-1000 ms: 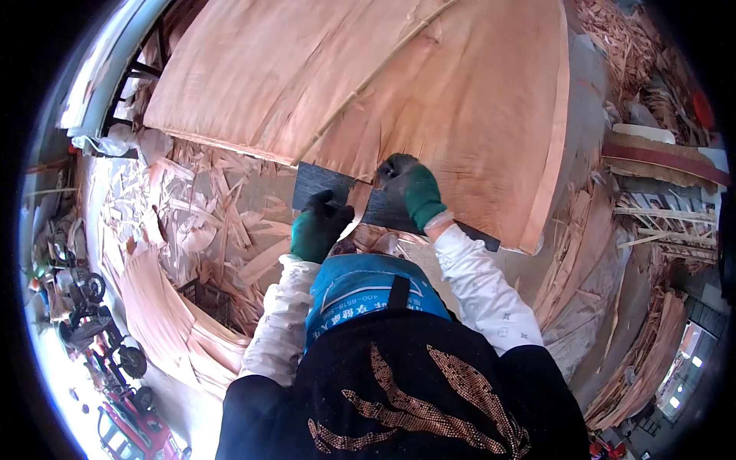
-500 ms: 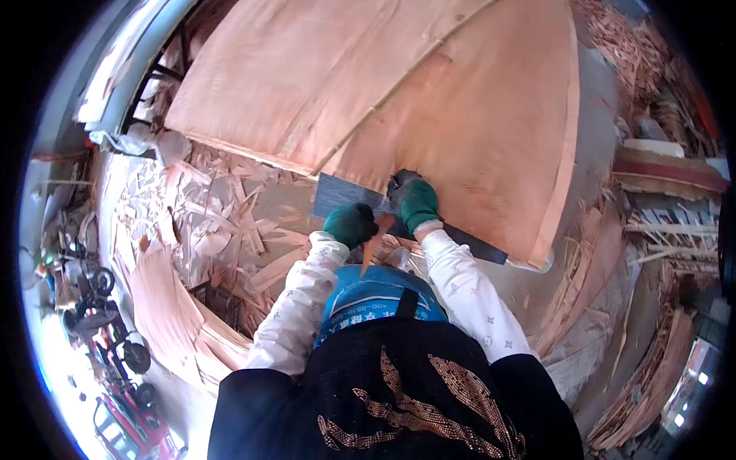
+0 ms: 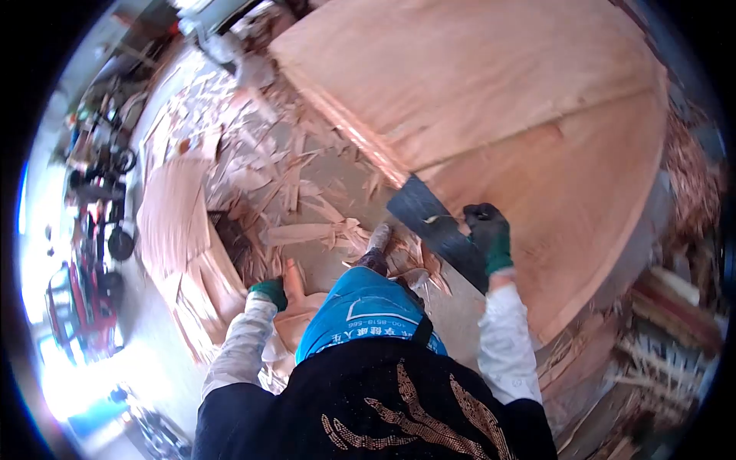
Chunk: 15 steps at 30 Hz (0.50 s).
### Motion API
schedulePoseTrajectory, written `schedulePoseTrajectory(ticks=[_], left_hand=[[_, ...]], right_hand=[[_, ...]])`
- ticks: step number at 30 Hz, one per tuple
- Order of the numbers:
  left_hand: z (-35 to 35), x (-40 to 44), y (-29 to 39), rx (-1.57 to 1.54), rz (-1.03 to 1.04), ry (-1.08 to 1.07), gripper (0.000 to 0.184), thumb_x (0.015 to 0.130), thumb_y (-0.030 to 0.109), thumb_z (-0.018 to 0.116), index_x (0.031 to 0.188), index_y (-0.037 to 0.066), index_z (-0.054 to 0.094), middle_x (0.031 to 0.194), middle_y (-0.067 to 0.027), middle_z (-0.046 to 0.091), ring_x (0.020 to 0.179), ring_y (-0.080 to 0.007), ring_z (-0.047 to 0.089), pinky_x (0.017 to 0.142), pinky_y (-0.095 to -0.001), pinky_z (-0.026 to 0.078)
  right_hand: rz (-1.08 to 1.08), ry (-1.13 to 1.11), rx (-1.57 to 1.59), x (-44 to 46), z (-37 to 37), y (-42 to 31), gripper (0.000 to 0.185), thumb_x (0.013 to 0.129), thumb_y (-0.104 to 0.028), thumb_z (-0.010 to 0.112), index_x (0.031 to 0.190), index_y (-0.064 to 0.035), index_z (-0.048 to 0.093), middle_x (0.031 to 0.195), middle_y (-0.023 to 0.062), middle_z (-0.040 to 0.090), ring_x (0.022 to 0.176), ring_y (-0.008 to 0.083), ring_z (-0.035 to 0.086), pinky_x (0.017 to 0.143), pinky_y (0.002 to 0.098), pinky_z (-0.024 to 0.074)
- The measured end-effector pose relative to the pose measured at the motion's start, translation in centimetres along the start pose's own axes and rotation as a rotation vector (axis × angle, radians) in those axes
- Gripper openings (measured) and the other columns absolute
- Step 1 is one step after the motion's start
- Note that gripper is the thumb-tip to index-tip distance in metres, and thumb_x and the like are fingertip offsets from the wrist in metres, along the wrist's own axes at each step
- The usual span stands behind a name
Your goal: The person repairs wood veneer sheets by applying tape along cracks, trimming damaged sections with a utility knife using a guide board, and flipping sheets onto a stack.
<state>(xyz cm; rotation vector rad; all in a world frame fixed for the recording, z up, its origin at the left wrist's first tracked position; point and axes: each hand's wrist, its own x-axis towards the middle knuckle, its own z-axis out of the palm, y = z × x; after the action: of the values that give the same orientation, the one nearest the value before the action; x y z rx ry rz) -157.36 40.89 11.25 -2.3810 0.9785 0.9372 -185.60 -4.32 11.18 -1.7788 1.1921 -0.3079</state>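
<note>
My right hand [image 3: 489, 236], in a green glove with dark fingers, rests curled over the wood veneer sheet [image 3: 529, 176] beside a dark flat strip [image 3: 435, 222]. What its closed fingers hold, if anything, is hidden. The dark strip lies along the near edge of the veneer stack, with a small pale scrap on it. My left hand [image 3: 270, 293], also green-gloved, is low at the left, above the scraps. A reddish veneer piece [image 3: 294, 277] shows right beside it; the fingers are hidden, so whether they grip it is unclear.
Torn veneer scraps [image 3: 253, 169] cover the floor at left, near a curved pile of larger veneer pieces [image 3: 180, 222]. A blue apron [image 3: 360, 310] covers my lap. Motorbikes [image 3: 115, 230] and a red vehicle [image 3: 77, 303] stand far left. Wood scraps [image 3: 667, 330] are stacked at right.
My left hand has moved from the dark strip down and left, away from the veneer stack. My right hand stays by the strip. The view has turned, so the stack appears rotated.
</note>
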Motion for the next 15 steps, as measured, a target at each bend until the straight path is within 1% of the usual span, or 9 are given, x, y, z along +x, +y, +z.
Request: schedulePoseTrajectory(ticks=[2,3,4,6,7,9,12,14,15], left_hand=[[6.8,-0.7,-3.2,-0.145,-0.064,-0.150,0.068,0.067,0.034,0.065,0.126,0.003,0.052,0.120,-0.0233,0.056,0.107,-0.0344,0.058,0.092,-0.0420,0.047],[6.0,-2.1,-2.2,-0.160,-0.022,-0.282,0.079,0.067,0.037,0.066,0.132,-0.001,0.044,0.127,-0.0234,0.052,0.111,-0.0337,0.057,0.094,-0.0406,0.045],[11.7,-1.0,-3.8,-0.156,0.017,-0.213,0.074,0.066,0.042,0.068,0.126,0.002,0.051,0.121,-0.0227,0.057,0.108,-0.0341,0.058,0.092,-0.0407,0.046],[7.6,-2.5,0.1,-0.220,0.025,-0.326,0.059,0.069,0.043,0.066,0.114,0.006,0.060,0.111,-0.0208,0.062,0.102,-0.0344,0.060,0.088,-0.0415,0.048],[9.3,-1.6,-0.2,-0.268,0.068,-0.278,0.050,0.071,0.042,0.064,0.107,0.007,0.063,0.106,-0.0198,0.064,0.099,-0.0344,0.061,0.086,-0.0418,0.048],[10.1,0.0,0.0,-0.338,0.074,-0.185,0.034,0.077,0.036,0.059,0.096,0.009,0.068,0.100,-0.0176,0.066,0.093,-0.0337,0.063,0.082,-0.0422,0.049],[10.2,2.6,-2.3,-0.383,0.134,-0.060,0.032,0.079,0.035,0.056,0.096,0.010,0.068,0.101,-0.0171,0.066,0.093,-0.0340,0.063,0.081,-0.0424,0.050],[8.7,3.5,-4.4,-0.446,0.116,-0.100,0.031,0.079,0.033,0.056,0.099,0.012,0.068,0.103,-0.0162,0.066,0.096,-0.0335,0.063,0.083,-0.0425,0.050],[7.6,3.6,-5.8,-0.475,0.110,-0.123,0.031,0.080,0.031,0.055,0.100,0.013,0.068,0.103,-0.0158,0.066,0.098,-0.0332,0.062,0.085,-0.0426,0.049]], right_hand=[[0.116,-0.083,0.408,-1.1,-0.5,-5.8,0.022,0.080,-0.013,0.060,0.098,-0.0027,0.066,0.081,0.0069,0.067,0.068,0.0184,0.063,0.058,0.0301,0.0495],[0.187,-0.120,0.608,-1.3,-0.1,-7.6,0.022,0.080,-0.012,0.060,0.100,-0.0020,0.065,0.081,0.0046,0.066,0.066,0.0160,0.062,0.056,0.0283,0.0485],[0.212,-0.135,0.639,-0.8,1.1,-8.2,0.024,0.083,-0.013,0.059,0.103,-0.0014,0.064,0.083,0.0060,0.067,0.063,0.0133,0.059,0.053,0.0252,0.0460],[0.257,-0.156,0.697,1.0,3.7,-8.2,0.026,0.088,-0.016,0.057,0.109,-0.0003,0.062,0.088,0.0088,0.067,0.057,0.0078,0.052,0.049,0.0190,0.0410],[0.243,-0.218,0.762,1.6,4.6,-8.4,0.026,0.089,-0.017,0.056,0.107,0.0005,0.062,0.089,0.0087,0.068,0.051,0.0064,0.048,0.042,0.0179,0.0369],[0.498,-0.270,1.040,1.4,5.9,-11.9,0.025,0.089,-0.019,0.055,0.104,-0.0009,0.063,0.088,0.0084,0.068,0.048,0.0058,0.047,0.039,0.0169,0.0335],[0.550,-0.239,1.108,3.0,7.9,-12.5,0.019,0.088,-0.018,0.057,0.098,-0.0039,0.066,0.088,0.0077,0.069,0.049,0.0047,0.050,0.036,0.0162,0.0307],[0.428,-0.324,1.083,5.2,8.7,-11.9,0.019,0.088,-0.016,0.058,0.100,-0.0045,0.066,0.088,0.0069,0.069,0.052,0.0042,0.053,0.037,0.0164,0.0322],[0.367,-0.258,1.065,6.1,9.2,-12.8,0.019,0.088,-0.016,0.058,0.102,-0.0048,0.066,0.089,0.0065,0.069,0.053,0.0039,0.053,0.038,0.0162,0.0325]])
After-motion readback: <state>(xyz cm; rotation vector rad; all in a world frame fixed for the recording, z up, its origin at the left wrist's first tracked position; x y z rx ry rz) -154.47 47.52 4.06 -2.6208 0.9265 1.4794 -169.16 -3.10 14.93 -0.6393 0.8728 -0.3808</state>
